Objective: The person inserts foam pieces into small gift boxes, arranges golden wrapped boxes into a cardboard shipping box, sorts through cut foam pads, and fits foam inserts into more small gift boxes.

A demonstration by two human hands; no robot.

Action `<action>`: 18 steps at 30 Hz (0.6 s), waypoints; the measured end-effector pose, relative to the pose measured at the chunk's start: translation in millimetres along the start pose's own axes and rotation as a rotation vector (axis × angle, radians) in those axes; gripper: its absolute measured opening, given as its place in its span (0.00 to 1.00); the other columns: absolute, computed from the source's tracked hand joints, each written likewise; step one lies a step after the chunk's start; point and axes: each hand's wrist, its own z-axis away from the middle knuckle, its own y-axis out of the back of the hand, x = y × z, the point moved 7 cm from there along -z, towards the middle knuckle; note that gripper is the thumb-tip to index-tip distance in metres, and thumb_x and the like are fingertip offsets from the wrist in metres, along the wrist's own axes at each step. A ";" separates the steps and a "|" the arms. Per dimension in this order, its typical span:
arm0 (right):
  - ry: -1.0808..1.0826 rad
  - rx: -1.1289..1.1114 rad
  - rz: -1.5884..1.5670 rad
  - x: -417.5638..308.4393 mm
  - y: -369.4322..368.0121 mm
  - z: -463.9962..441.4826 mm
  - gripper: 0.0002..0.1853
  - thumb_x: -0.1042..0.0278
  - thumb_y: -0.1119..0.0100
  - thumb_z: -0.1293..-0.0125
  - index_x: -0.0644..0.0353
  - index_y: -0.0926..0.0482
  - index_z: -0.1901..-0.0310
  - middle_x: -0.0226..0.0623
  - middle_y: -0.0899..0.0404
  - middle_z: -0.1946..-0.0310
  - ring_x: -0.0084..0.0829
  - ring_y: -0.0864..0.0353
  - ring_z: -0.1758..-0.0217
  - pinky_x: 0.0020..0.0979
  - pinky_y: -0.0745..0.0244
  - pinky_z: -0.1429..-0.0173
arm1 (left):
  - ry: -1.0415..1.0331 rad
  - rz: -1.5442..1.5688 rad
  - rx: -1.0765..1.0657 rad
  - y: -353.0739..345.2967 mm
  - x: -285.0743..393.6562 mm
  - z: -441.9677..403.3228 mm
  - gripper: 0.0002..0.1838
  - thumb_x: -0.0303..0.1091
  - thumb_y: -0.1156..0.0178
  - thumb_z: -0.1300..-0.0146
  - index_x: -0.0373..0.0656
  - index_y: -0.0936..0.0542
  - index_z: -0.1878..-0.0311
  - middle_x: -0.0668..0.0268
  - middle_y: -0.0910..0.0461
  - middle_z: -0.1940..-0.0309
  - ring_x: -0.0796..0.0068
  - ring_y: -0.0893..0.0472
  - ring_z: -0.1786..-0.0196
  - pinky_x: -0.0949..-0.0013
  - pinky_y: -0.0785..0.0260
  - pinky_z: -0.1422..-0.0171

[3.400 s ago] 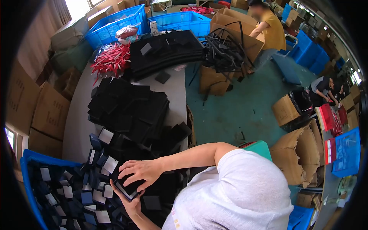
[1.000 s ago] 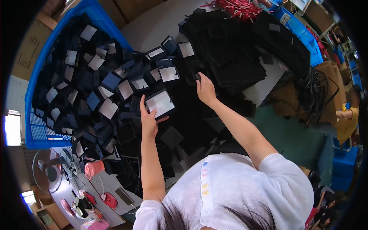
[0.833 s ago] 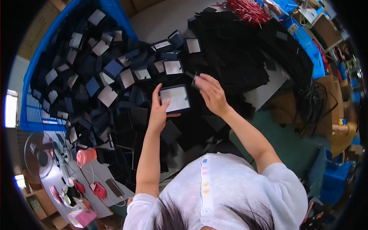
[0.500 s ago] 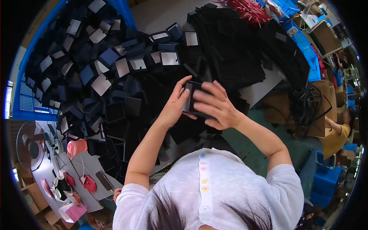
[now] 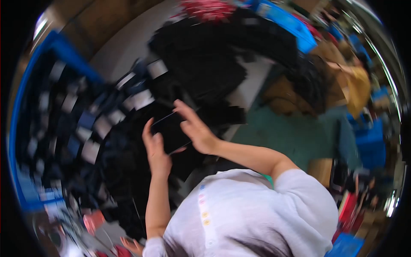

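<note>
Between my hands is a small box [image 5: 171, 130] whose upper face now looks black; motion blurs it. My left hand [image 5: 157, 150] grips its left side, thumb and fingers around the edge. My right hand [image 5: 197, 128] is at the box's right side, fingers stretched out, fingertips at its upper corner. Left of my hands lie many dark blue boxes with pale insides [image 5: 90, 151], heaped into a blue crate [image 5: 16, 171]. Beyond my hands is a large pile of black pieces [image 5: 201, 64].
Red strips [image 5: 207, 9] lie at the table's far end. A cardboard carton [image 5: 280, 96] with black strips stands on the green floor. A person in yellow [image 5: 359, 88] is at the right. A pink cup [image 5: 93, 220] and part of another hand [image 5: 132, 245] show at lower left.
The view has swung and blurred. The box that showed a white inside now shows a black face. My right hand has come from the black pile to the box.
</note>
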 end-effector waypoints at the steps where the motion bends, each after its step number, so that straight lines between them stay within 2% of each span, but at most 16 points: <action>1: -0.071 0.087 -0.057 10.3 1.5 -1.8 0.32 0.75 0.55 0.30 0.62 0.50 0.26 0.39 0.48 0.26 0.32 0.45 0.25 0.33 0.49 0.24 | 0.006 0.008 -0.016 3.1 -2.5 -0.5 0.26 0.44 0.55 0.26 0.55 0.43 0.28 0.57 0.37 0.36 0.58 0.24 0.42 0.57 0.16 0.62; 2: -0.029 0.127 -0.016 14.5 1.2 -5.7 0.31 0.78 0.52 0.32 0.63 0.45 0.28 0.41 0.44 0.28 0.33 0.43 0.25 0.32 0.46 0.25 | -0.007 -0.034 0.019 6.8 -3.0 0.1 0.26 0.43 0.55 0.25 0.55 0.44 0.27 0.57 0.36 0.37 0.59 0.25 0.42 0.56 0.16 0.60; 3: 0.130 0.148 0.441 19.4 2.0 -3.8 0.28 0.77 0.50 0.33 0.64 0.40 0.31 0.44 0.38 0.31 0.35 0.38 0.28 0.32 0.42 0.27 | -0.026 -0.027 0.002 4.8 -1.8 2.7 0.26 0.43 0.56 0.25 0.57 0.45 0.26 0.58 0.34 0.37 0.59 0.25 0.41 0.58 0.17 0.58; 4: 0.028 0.180 0.249 20.8 -1.1 -1.7 0.25 0.77 0.49 0.33 0.65 0.35 0.34 0.47 0.29 0.38 0.38 0.32 0.32 0.33 0.37 0.29 | -0.025 -0.067 0.028 7.5 -3.9 5.7 0.26 0.42 0.56 0.24 0.58 0.46 0.26 0.57 0.33 0.38 0.60 0.26 0.41 0.59 0.17 0.58; 5: 0.031 0.227 0.274 21.3 -0.4 0.4 0.24 0.77 0.48 0.34 0.65 0.33 0.36 0.46 0.25 0.43 0.39 0.26 0.36 0.34 0.34 0.32 | -0.011 -0.075 0.014 8.1 -5.0 7.8 0.27 0.44 0.56 0.24 0.59 0.46 0.25 0.57 0.35 0.35 0.60 0.26 0.40 0.59 0.18 0.59; 7: 0.038 0.243 0.280 29.6 -3.4 3.0 0.21 0.77 0.48 0.35 0.65 0.30 0.39 0.46 0.23 0.45 0.40 0.24 0.39 0.34 0.30 0.35 | 0.013 -0.169 0.034 11.0 -6.1 13.4 0.33 0.31 0.49 0.29 0.59 0.47 0.25 0.58 0.39 0.32 0.60 0.30 0.37 0.59 0.18 0.57; 10: 0.010 0.173 0.265 37.7 -19.2 7.4 0.22 0.69 0.44 0.33 0.65 0.31 0.39 0.46 0.24 0.45 0.39 0.23 0.42 0.34 0.29 0.38 | -0.026 -0.233 0.019 32.0 -7.0 22.5 0.43 0.19 0.42 0.40 0.59 0.48 0.24 0.59 0.42 0.30 0.59 0.32 0.35 0.60 0.18 0.56; 11: -0.016 0.153 0.229 36.3 -25.1 11.5 0.23 0.67 0.44 0.33 0.64 0.32 0.38 0.46 0.25 0.44 0.39 0.24 0.43 0.34 0.29 0.38 | 0.023 -0.219 0.045 40.2 -1.8 29.6 0.43 0.20 0.39 0.42 0.58 0.45 0.25 0.62 0.44 0.29 0.60 0.34 0.33 0.61 0.19 0.54; 13: -0.022 0.089 0.231 40.1 -30.2 18.7 0.26 0.63 0.43 0.32 0.64 0.34 0.36 0.45 0.28 0.42 0.38 0.25 0.44 0.35 0.29 0.39 | -0.053 -0.354 0.214 81.2 15.2 42.9 0.42 0.19 0.40 0.43 0.58 0.43 0.26 0.59 0.46 0.28 0.56 0.35 0.33 0.61 0.18 0.58; 14: -0.034 0.055 0.236 38.5 -27.5 21.8 0.26 0.63 0.44 0.32 0.66 0.34 0.37 0.45 0.27 0.43 0.37 0.25 0.44 0.35 0.29 0.38 | -0.046 -0.441 0.347 114.5 21.1 51.5 0.40 0.23 0.40 0.41 0.58 0.42 0.26 0.63 0.49 0.27 0.55 0.38 0.32 0.54 0.21 0.53; 16: -0.055 0.005 0.278 42.0 -14.4 28.7 0.25 0.63 0.44 0.32 0.66 0.33 0.37 0.45 0.26 0.44 0.37 0.25 0.43 0.36 0.29 0.37 | -0.066 -0.451 0.577 172.1 36.9 73.5 0.40 0.25 0.38 0.39 0.57 0.43 0.26 0.62 0.50 0.26 0.51 0.38 0.32 0.51 0.23 0.50; 17: -0.119 -0.029 0.296 37.3 -3.4 32.5 0.24 0.63 0.44 0.32 0.67 0.32 0.38 0.45 0.25 0.44 0.38 0.25 0.41 0.36 0.30 0.36 | -0.144 -0.722 0.752 228.6 37.6 80.7 0.35 0.28 0.36 0.39 0.50 0.37 0.29 0.57 0.42 0.30 0.50 0.34 0.35 0.53 0.25 0.44; 18: -0.111 -0.023 0.299 30.6 10.0 36.2 0.24 0.63 0.44 0.32 0.67 0.32 0.38 0.45 0.25 0.44 0.38 0.25 0.41 0.36 0.30 0.36 | -0.405 -1.504 0.913 245.4 62.2 97.1 0.59 0.67 0.32 0.53 0.35 0.43 0.27 0.33 0.37 0.36 0.35 0.33 0.36 0.39 0.38 0.35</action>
